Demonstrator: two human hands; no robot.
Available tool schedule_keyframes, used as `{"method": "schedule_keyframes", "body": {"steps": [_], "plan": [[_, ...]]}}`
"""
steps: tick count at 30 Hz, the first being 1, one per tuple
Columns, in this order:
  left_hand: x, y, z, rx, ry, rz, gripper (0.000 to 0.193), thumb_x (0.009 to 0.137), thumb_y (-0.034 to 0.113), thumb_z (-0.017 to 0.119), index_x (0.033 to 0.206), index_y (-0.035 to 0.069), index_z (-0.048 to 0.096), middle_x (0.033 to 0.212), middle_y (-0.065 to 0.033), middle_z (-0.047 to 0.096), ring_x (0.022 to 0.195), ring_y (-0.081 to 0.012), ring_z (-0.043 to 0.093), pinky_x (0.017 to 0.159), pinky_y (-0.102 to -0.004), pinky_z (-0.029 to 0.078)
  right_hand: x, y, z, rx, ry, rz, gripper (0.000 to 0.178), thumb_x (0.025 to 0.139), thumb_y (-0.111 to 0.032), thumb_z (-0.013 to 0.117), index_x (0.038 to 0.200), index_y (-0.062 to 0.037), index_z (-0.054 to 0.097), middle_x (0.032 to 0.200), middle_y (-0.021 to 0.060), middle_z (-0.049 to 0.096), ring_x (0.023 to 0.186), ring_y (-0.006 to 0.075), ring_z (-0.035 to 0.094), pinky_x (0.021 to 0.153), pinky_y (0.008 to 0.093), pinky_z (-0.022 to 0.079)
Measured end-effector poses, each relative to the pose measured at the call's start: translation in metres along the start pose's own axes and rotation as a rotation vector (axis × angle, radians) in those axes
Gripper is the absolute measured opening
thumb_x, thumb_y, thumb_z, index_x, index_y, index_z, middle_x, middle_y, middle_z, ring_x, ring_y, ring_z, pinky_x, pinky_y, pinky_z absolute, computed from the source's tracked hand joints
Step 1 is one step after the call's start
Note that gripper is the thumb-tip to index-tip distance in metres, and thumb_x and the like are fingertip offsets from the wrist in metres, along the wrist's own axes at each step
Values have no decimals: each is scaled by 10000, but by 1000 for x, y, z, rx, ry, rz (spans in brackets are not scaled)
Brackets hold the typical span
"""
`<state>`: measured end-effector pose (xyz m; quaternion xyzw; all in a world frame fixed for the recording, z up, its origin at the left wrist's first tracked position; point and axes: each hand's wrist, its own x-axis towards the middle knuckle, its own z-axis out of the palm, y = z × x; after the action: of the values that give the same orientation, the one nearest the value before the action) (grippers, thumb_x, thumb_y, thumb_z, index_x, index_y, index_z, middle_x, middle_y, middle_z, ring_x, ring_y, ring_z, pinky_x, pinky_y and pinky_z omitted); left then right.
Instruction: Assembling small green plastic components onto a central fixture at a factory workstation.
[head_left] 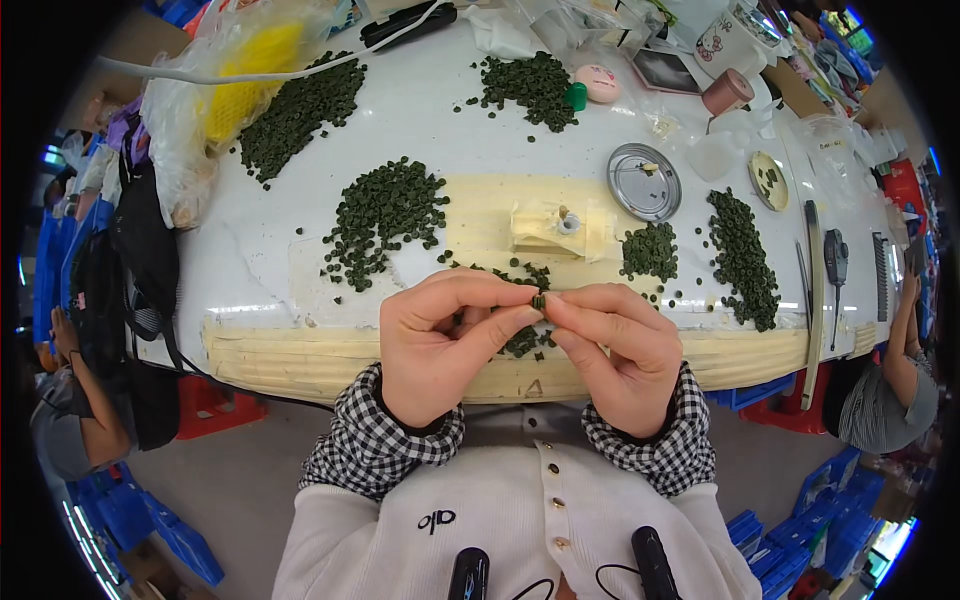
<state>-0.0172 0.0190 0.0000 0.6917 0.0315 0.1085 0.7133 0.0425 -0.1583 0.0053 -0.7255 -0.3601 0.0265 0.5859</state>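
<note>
Thumb and fingertips of my left hand (440, 340) and my right hand (622, 345) meet above the table's front edge. Between them they pinch one small dark green piece (539, 301), mostly covered by the fingers. Below and behind my hands lie loose green pieces (522, 342) of the same colour. A larger pile of green pieces (385, 215) spreads beyond my left hand. Past my right hand sit a small green heap (649, 250) and a long green heap (743, 262). A taped block with a small metal post (568, 222) stands just beyond my fingertips.
Two more green heaps (305, 115) (530, 88) lie at the back. A round metal lid (645, 182) sits right of the block. On the right are a screwdriver (836, 265) and a long flat strip (814, 290). Plastic bags (180, 140) fill the left edge; co-workers sit at both sides.
</note>
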Motion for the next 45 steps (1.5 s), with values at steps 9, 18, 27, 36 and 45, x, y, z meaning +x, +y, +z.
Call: {"method": "schedule_keyframes", "body": {"steps": [9,18,27,36,45], "plan": [[0,-1,-2,-30,-10,-45,153,770,-105,672,902,-28,676,860,-90,651,720,-98,562,612,-207,439,5,4,-2,-55,-54,-116,314,766,77,680,1065,-19,679,986,119,659,807,191,640,683,261,538],[0,-1,-3,-39,-21,-68,134,772,-89,681,891,-29,672,854,-84,650,725,-94,560,626,-209,437,5,8,-4,-89,-73,-165,313,762,64,687,1062,-26,682,973,111,660,803,195,639,672,260,535],[-1,-2,-1,-79,-4,-62,141,788,-82,675,919,-36,657,868,-88,650,713,-79,551,615,-197,436,5,4,-4,-46,-44,-98,291,786,55,673,1065,-25,682,957,114,657,754,160,639,661,243,527],[-2,-3,-3,-99,9,-46,143,789,-95,664,917,-32,656,874,-93,655,711,-78,553,608,-192,437,11,-2,-9,-121,7,-59,247,768,40,689,1009,-10,688,906,115,653,753,179,631,650,260,510],[0,-4,-4,19,94,11,154,774,-95,682,910,-25,669,854,-72,643,655,-61,515,579,-189,417,56,0,-20,-630,128,-202,174,726,-44,724,888,-30,662,804,79,595,757,256,567,661,336,470]]}}
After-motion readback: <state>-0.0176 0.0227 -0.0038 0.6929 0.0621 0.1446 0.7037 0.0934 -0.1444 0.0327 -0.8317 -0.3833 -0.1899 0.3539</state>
